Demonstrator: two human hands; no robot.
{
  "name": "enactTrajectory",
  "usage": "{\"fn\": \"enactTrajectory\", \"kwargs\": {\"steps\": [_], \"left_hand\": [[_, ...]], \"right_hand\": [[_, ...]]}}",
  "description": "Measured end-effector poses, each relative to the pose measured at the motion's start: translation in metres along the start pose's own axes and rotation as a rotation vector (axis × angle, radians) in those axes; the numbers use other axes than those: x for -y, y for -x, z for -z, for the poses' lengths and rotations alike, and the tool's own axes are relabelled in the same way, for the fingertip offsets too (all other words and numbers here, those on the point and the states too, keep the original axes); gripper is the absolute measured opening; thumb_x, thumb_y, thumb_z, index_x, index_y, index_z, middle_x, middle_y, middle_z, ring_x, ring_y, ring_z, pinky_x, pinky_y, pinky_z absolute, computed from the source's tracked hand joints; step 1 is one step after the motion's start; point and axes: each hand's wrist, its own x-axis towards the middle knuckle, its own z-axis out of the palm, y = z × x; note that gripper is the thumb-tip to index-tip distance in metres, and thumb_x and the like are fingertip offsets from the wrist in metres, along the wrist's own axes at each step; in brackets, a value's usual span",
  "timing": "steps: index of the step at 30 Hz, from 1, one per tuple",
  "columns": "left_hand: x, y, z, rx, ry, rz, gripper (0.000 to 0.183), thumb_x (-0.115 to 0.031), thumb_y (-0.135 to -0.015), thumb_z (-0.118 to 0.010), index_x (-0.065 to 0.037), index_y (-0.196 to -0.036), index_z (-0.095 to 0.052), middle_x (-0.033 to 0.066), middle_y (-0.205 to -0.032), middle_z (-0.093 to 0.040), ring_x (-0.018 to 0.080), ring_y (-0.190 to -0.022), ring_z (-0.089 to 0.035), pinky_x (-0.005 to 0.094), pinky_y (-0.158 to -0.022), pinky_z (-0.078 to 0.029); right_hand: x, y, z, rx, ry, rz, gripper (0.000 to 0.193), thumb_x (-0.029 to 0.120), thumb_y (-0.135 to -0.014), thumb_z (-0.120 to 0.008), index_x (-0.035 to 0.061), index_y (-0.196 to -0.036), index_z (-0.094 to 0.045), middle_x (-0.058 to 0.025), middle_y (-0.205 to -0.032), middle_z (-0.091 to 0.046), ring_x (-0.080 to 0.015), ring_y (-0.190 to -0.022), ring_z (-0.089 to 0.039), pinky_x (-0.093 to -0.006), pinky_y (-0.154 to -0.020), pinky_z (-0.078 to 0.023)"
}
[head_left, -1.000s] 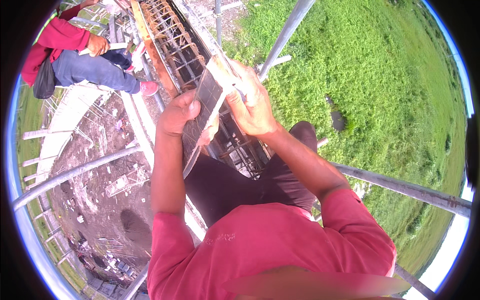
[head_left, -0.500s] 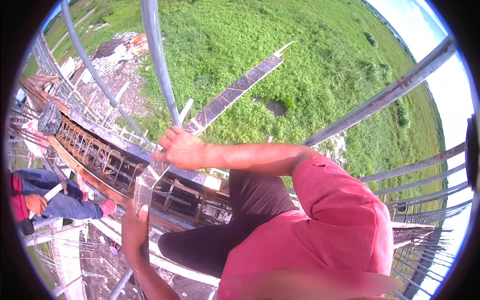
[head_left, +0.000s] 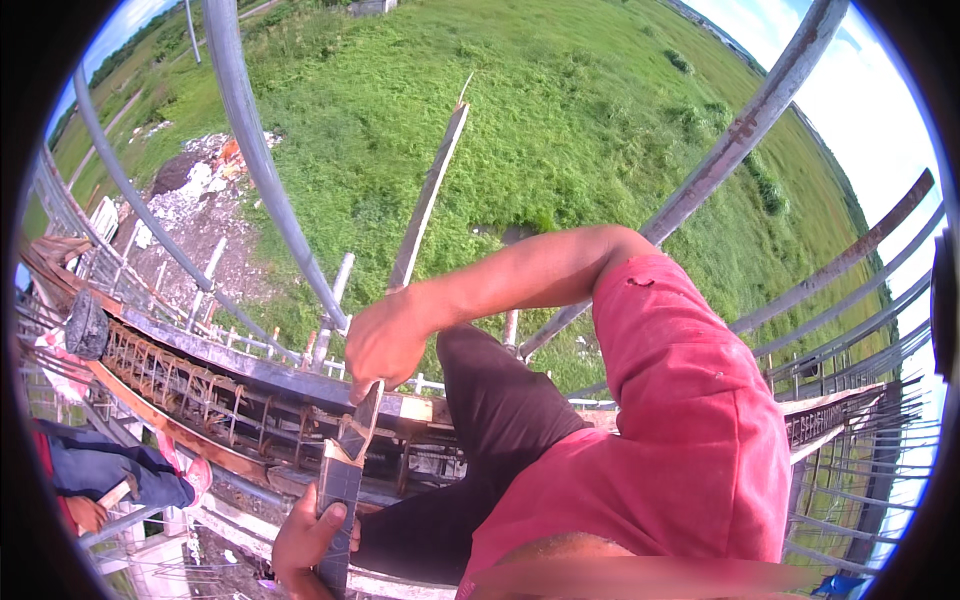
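Note:
A long, narrow strip of dark-faced plywood (head_left: 428,200) runs from a splintered tip over the grass down through my hands. My right hand (head_left: 385,345) is closed around its middle, back of the hand up. Lower down, my left hand (head_left: 305,535) grips the wider dark lower part (head_left: 341,490), thumb lying on its face. Between the hands, pale torn wood (head_left: 343,453) crosses the strip at an angle; I cannot tell whether it is one cracked piece or two. Beneath lies a beam form (head_left: 245,375) with rusty rebar cages inside.
Metal scaffold pipes (head_left: 262,160) rise around me, one slanting at the right (head_left: 745,140). At the left, a co-worker's legs (head_left: 120,470) and hand (head_left: 87,515) show beside the form. A dark bucket-like object (head_left: 87,325) rests on the form. Grass (head_left: 570,130) lies far below.
The strip has swung from slanting up-right to nearly upright and turned, showing more of its pale edge. Both hands have moved lower and to the right in view. The view has shifted.

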Motion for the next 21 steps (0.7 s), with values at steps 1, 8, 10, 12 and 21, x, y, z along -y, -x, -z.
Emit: {"fn": "enactTrajectory", "kwargs": {"steps": [1,8,10,12,21], "left_hand": [[0.002,-0.002,0.000,0.049,0.053,-0.056,0.063,-0.047,-0.096,-0.071,0.000,-0.130,-0.046,0.0110,-0.078,-0.068,0.0184,-0.066,-0.067,0.0332,-0.062,-0.055],[0.017,-0.007,0.003,0.179,0.218,-0.028,0.062,-0.040,-0.097,-0.073,0.000,-0.134,-0.044,0.0138,-0.079,-0.066,0.0223,-0.066,-0.066,0.0358,-0.061,-0.055],[0.013,-0.011,-0.002,0.237,0.284,-0.017,0.061,-0.038,-0.097,-0.073,0.000,-0.134,-0.044,0.0143,-0.080,-0.066,0.0232,-0.067,-0.066,0.0372,-0.060,-0.055],[0.002,-0.014,-0.011,0.271,0.285,-0.004,0.058,-0.038,-0.097,-0.073,0.000,-0.133,-0.046,0.0134,-0.084,-0.066,0.0220,-0.071,-0.067,0.0373,-0.064,-0.055],[0.013,-0.028,-0.026,0.322,0.166,-0.090,0.056,-0.039,-0.098,-0.071,0.000,-0.131,-0.050,0.0139,-0.086,-0.069,0.0175,-0.075,-0.067,0.0317,-0.070,-0.056]], "right_hand": [[-0.001,0.002,0.003,-0.034,-0.026,0.006,0.035,0.024,-0.089,-0.064,0.0154,-0.123,-0.069,-0.0137,-0.090,-0.073,-0.0382,-0.086,-0.070,-0.0516,-0.072,-0.056],[0.001,0.006,-0.008,0.009,-0.138,0.053,0.031,0.030,-0.092,-0.064,0.0175,-0.119,-0.072,-0.0161,-0.090,-0.073,-0.0389,-0.087,-0.069,-0.0513,-0.072,-0.053],[0.002,0.007,-0.014,0.013,-0.182,0.072,0.031,0.030,-0.091,-0.066,0.0168,-0.118,-0.073,-0.0166,-0.091,-0.074,-0.0390,-0.087,-0.068,-0.0508,-0.072,-0.053],[0.000,0.007,-0.015,-0.038,-0.208,0.132,0.030,0.029,-0.091,-0.068,0.0179,-0.118,-0.073,-0.0144,-0.092,-0.074,-0.0381,-0.084,-0.069,-0.0509,-0.069,-0.053],[-0.031,-0.015,0.009,-0.700,-0.231,0.070,0.045,0.013,-0.085,-0.073,0.0152,-0.130,-0.067,-0.0105,-0.109,-0.072,-0.0324,-0.092,-0.070,-0.0469,-0.076,-0.055]]}}
